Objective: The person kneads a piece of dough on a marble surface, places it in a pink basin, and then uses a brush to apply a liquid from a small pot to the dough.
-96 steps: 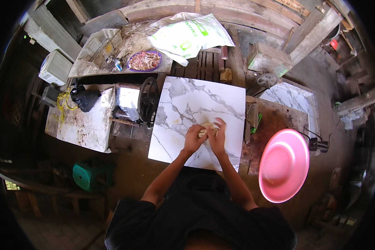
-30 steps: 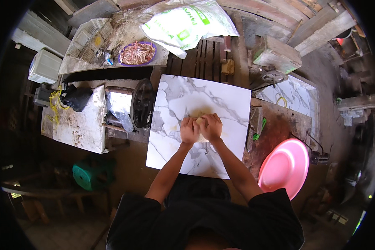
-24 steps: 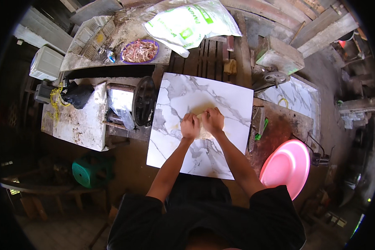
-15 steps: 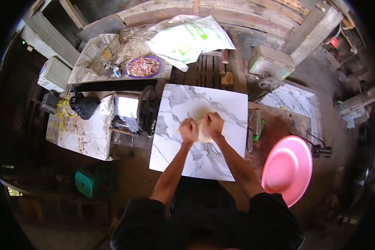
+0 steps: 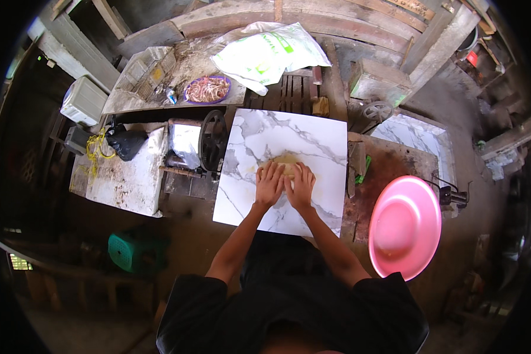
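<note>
A pale lump of dough (image 5: 288,169) lies on a square marble-patterned board (image 5: 318,141), mostly covered by my hands. My left hand (image 5: 269,184) rests palm down on its left part with fingers stretched forward. Beside it, my right hand (image 5: 301,184) presses on the right part, its fingers also laid out flat. The two thumbs almost meet in the middle. A faint yellowish patch shows on the board just beyond the fingertips.
Left of the board stands a machine with a dark spoked wheel (image 5: 213,140). A large pink basin (image 5: 404,227) is at the right. Beyond the board lie a white sack (image 5: 271,56) and a purple-rimmed basket (image 5: 207,89) of reddish pieces. A green stool (image 5: 130,252) stands lower left.
My hands have gone from curled fists on the dough to flat, outstretched fingers over it. The dough is now more hidden. The view has shifted slightly.
</note>
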{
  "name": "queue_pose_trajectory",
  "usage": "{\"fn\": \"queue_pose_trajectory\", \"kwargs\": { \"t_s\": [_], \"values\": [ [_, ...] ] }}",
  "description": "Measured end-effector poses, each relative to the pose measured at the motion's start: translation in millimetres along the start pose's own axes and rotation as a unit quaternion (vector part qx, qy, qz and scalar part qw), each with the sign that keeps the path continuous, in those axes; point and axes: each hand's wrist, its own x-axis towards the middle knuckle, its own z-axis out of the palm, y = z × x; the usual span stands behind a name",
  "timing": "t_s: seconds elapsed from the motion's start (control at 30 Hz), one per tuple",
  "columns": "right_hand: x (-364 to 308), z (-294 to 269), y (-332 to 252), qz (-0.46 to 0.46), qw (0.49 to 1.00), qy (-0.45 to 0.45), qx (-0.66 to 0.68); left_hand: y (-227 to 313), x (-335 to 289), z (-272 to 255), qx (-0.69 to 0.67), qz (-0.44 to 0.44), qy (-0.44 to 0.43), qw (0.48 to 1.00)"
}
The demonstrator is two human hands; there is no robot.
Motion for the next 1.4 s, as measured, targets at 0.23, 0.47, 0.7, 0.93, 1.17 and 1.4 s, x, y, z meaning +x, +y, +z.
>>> {"fn": "queue_pose_trajectory", "kwargs": {
  "t_s": [0.23, 0.47, 0.7, 0.93, 1.17, 1.4],
  "values": [
    [4, 16, 15, 0.023, 0.997, -0.043, -0.064, 7, 10, -1, 0.001, 0.003, 0.043, 0.999],
    [14, 12, 6, 0.132, 0.988, -0.028, -0.081, 14, 24, -3, -0.041, -0.012, 0.080, 0.996],
    [20, 4, 11, 0.198, 0.970, -0.088, -0.112, 15, 29, 2, -0.046, -0.026, 0.068, 0.996],
    [20, -8, 6, 0.214, 0.970, -0.082, -0.088, 18, 27, -2, -0.102, -0.076, 0.035, 0.991],
    [14, -5, 15, 0.220, 0.966, -0.090, -0.100, 17, 24, -4, -0.129, -0.103, 0.022, 0.986],
    [27, 7, 34, 0.081, 0.995, 0.025, -0.046, -6, 36, 14, -0.265, -0.241, 0.041, 0.933]
  ]
}}
